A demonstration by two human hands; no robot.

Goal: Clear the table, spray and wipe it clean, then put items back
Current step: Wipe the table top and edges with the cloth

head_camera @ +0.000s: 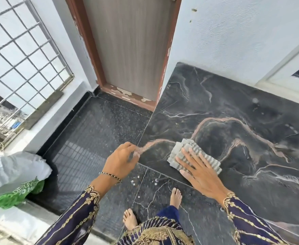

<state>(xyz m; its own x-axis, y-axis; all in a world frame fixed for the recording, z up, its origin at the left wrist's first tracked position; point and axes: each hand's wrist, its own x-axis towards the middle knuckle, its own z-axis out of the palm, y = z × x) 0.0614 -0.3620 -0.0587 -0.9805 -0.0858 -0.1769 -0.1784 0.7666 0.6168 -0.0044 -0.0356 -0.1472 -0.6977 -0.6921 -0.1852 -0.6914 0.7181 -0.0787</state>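
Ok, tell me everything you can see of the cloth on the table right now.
The cloth is a small folded pad, pale grey-white with ribbed stripes, and looks like soft woven fabric. It lies flat on the dark veined stone table, near the front left corner. The right hand presses on it with fingers spread, covering its near part. The left hand is off the cloth, at the table's edge.

Black pink-veined marble table [233, 106], grey striped cloth [185, 151], navy gold-embroidered sleeves [247, 221]

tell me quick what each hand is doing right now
Left hand: loosely curled at the edge of the marble table, holding nothing.
Right hand: open and flat, pressing the folded grey cloth onto the table.
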